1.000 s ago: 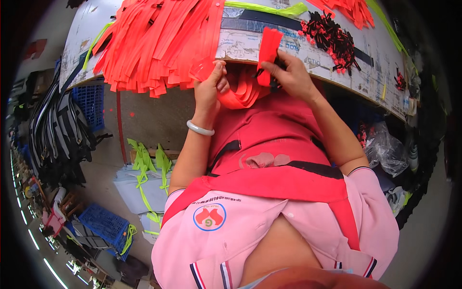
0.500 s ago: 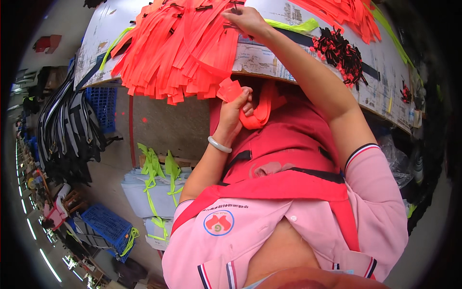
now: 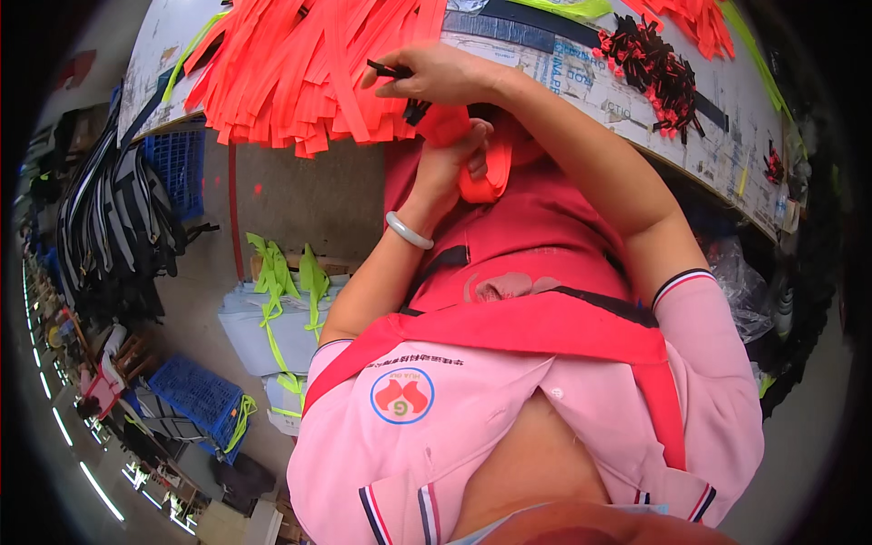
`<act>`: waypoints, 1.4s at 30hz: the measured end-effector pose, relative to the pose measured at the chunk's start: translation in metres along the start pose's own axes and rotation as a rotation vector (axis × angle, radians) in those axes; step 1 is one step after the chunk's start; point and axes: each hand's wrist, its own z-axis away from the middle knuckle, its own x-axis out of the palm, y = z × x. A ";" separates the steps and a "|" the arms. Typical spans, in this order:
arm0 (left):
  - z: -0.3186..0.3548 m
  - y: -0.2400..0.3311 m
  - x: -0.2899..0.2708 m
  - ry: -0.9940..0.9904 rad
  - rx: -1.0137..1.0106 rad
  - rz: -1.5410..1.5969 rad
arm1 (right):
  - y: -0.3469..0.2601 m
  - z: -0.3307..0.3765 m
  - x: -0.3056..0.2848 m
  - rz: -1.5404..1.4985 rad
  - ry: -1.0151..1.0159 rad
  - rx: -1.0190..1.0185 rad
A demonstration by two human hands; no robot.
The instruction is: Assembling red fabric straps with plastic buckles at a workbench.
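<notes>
My left hand (image 3: 451, 165) is closed around a folded bundle of bright orange straps (image 3: 489, 184), whose loop hangs in front of my apron. Just above it, my right hand (image 3: 443, 73) pinches a short black strip (image 3: 389, 69) between thumb and fingers. Another black piece (image 3: 416, 110) shows at the upper end of the held bundle. It cannot be seen whether the pinched strip joins an orange strap. Left of both hands, a large heap of orange straps (image 3: 282, 77) lies on the worn white table (image 3: 622, 113), their ends hanging over its near edge.
A pile of small black-and-orange pieces (image 3: 656, 77) lies on the table at right, beyond a dark band (image 3: 518, 36). Yellow-green strips (image 3: 568, 9) lie at the back. Black and grey straps (image 3: 118, 218) hang at left, near blue crates (image 3: 195, 400) and pale bundles with yellow-green ties (image 3: 272, 327).
My right hand has come from the far part of the strap heap toward me, down beside my left hand, with a black strip in its fingers. My left hand keeps its bundle.
</notes>
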 end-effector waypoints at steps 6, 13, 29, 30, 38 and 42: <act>0.009 0.010 0.002 0.023 0.068 0.008 | 0.010 0.054 -0.021 -0.183 0.180 0.037; 0.001 0.006 0.005 -0.017 0.094 -0.090 | 0.000 0.106 0.010 -0.012 0.169 0.067; -0.004 0.039 -0.002 -0.086 -0.036 0.047 | 0.000 0.133 -0.014 -0.425 0.525 0.141; -0.006 0.044 -0.005 -0.107 0.072 -0.030 | -0.003 0.136 -0.021 -0.371 0.514 0.142; 0.010 0.045 0.038 -0.016 0.289 -0.553 | -0.004 0.137 -0.012 -0.333 0.350 0.134; 0.011 0.039 0.028 0.001 0.250 -0.689 | 0.001 0.142 -0.010 -0.220 0.276 0.155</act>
